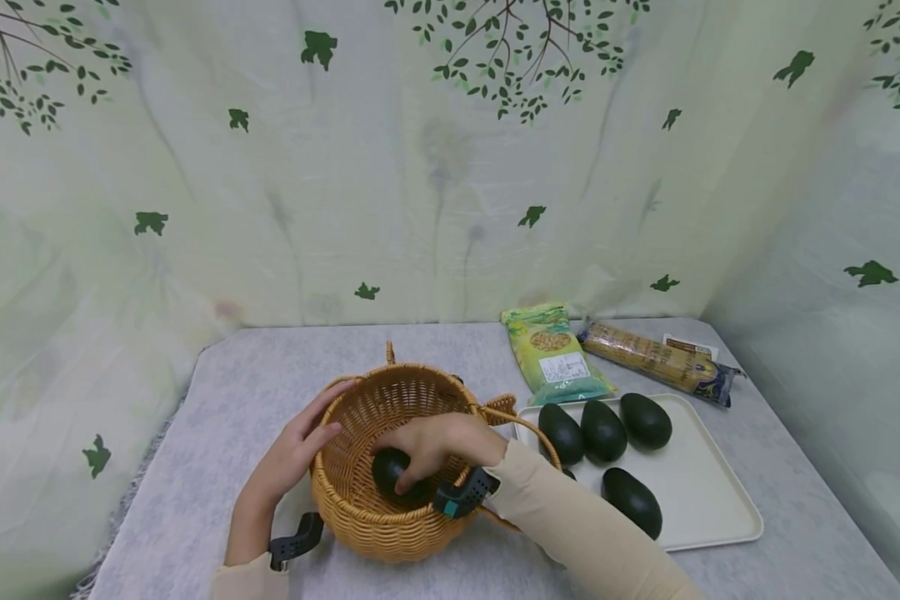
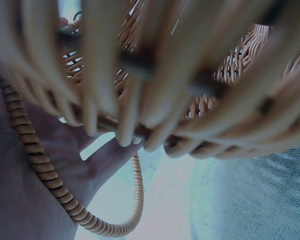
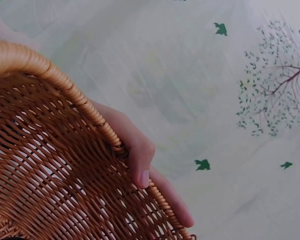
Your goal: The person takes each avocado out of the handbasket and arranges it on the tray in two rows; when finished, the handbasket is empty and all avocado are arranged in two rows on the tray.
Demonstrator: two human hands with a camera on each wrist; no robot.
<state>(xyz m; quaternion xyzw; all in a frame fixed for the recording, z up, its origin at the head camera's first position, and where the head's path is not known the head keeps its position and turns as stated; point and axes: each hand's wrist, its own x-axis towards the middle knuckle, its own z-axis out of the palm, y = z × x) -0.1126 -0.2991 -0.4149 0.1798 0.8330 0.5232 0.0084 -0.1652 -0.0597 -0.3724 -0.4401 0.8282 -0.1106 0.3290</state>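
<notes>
Inside the wicker basket (image 1: 390, 467), a dark avocado (image 1: 392, 473) is grasped from above by the right hand (image 1: 435, 446), fingers curled over it; it lies low on the basket floor, directly beneath that hand, its long axis not discernible; the basket rim is steadied by the left hand (image 1: 294, 454), thumb hooked inside and fingers outside; the right hand is plainly the nearer; four more avocados rest on the white tray (image 1: 708, 500) to the right, well apart from the left hand; two food packets lie behind.
</notes>
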